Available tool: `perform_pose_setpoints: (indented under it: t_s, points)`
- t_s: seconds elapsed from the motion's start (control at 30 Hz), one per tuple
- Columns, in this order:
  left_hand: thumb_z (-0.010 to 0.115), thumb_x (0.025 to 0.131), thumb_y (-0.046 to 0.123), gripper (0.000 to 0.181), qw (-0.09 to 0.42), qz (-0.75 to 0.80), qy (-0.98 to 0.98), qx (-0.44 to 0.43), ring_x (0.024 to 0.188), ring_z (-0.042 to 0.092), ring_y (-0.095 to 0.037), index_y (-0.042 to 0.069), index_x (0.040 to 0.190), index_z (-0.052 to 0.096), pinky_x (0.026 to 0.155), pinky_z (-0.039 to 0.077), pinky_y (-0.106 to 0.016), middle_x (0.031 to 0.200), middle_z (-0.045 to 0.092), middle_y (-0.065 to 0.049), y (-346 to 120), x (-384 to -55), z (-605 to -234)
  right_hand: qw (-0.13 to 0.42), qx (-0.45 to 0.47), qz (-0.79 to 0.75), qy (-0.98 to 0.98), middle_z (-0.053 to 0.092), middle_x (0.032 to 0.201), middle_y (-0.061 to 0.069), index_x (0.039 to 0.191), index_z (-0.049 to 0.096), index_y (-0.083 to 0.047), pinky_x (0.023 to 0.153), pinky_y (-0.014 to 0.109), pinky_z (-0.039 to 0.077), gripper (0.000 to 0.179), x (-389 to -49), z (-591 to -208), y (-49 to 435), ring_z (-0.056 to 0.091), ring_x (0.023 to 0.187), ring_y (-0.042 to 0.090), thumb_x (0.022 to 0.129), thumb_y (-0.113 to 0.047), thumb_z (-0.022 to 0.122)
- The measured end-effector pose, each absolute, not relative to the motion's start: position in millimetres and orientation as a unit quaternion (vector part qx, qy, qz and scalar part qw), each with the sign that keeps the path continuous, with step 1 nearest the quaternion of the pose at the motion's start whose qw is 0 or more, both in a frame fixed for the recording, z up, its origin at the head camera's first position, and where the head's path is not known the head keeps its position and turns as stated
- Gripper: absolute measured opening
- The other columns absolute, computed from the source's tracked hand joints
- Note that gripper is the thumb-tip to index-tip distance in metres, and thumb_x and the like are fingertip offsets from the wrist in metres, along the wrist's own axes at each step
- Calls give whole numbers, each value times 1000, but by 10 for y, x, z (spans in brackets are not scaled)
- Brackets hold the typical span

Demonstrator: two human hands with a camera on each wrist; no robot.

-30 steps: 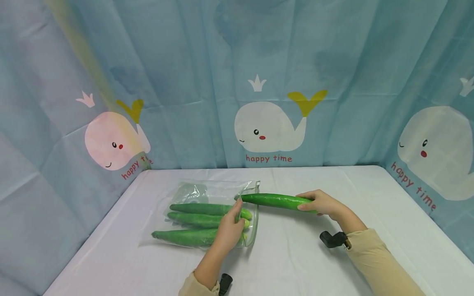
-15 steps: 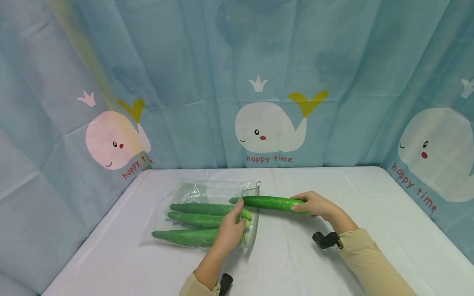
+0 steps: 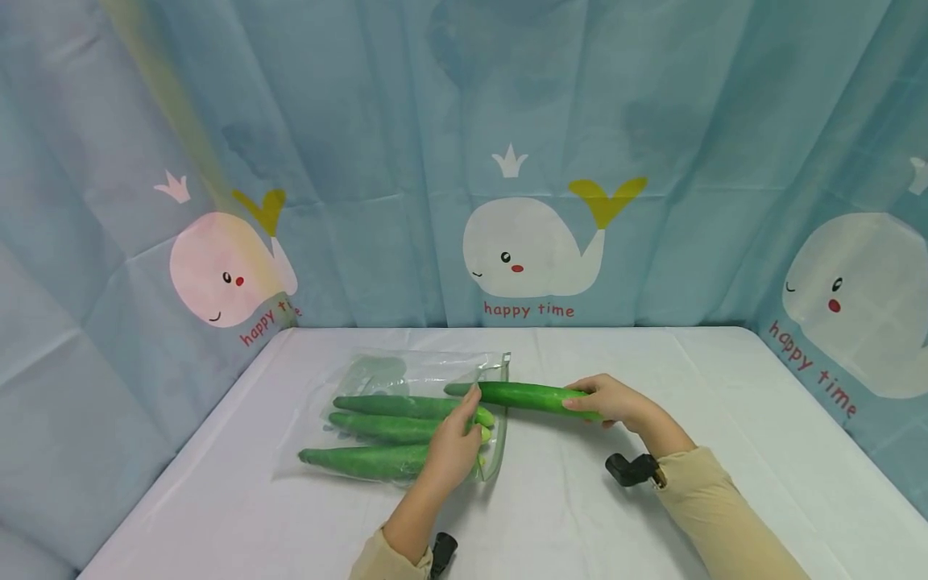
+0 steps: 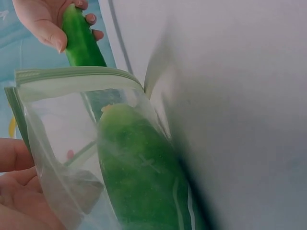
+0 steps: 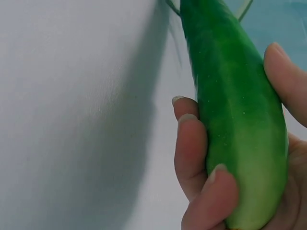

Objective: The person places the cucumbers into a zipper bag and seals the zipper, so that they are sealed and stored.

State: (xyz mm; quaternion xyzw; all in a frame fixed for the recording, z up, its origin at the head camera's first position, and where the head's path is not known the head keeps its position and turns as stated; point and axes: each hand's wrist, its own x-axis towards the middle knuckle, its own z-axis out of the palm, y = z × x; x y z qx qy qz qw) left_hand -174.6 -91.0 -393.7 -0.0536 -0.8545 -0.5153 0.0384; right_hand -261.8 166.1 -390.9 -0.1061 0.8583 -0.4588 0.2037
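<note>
A clear zip-lock bag (image 3: 435, 366) lies on the white table, its mouth towards the right. Inside it are three green cucumbers, the upper one (image 3: 395, 405), the middle one (image 3: 384, 427) and the lower one (image 3: 362, 461). My left hand (image 3: 451, 451) holds the bag by its mouth edge; in the left wrist view its fingers are partly behind the plastic. My right hand (image 3: 612, 403) grips another cucumber (image 3: 532, 395) by its thick, paler end, with fingers and thumb curled round it in the right wrist view. That cucumber's thin end is inside the bag's mouth.
The table (image 3: 580, 515) has a white cover. Behind and beside it hangs a blue curtain (image 3: 377, 161) with printed whales. A small black device (image 3: 631, 470) is worn at the right wrist.
My right hand has moved left, and the held cucumber's thin end is further into the bag. The left hand and the bag have stayed nearly in place.
</note>
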Motion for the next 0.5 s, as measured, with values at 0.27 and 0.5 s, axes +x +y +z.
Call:
perform_pose_setpoints:
  t_s: [0.27,0.5]
  points:
    - [48,92,-4,55,35,-510,-858,-49,128,46,-37,1,146,40,61,48,-28,155,31,-10,-910,-1746,-3933,208,-107,-470,851,61,96,9,132,56,3,50,24,35,48,-2658,-3948,1485,50,69,19,95,-26,63]
    - [48,92,-4,56,33,-516,-854,-48,113,55,-39,1,146,40,48,44,-21,155,31,-10,-909,-1750,-3939,208,-106,-478,847,61,95,7,133,56,3,49,22,33,47,-2678,-3982,1366,49,67,18,95,-25,62]
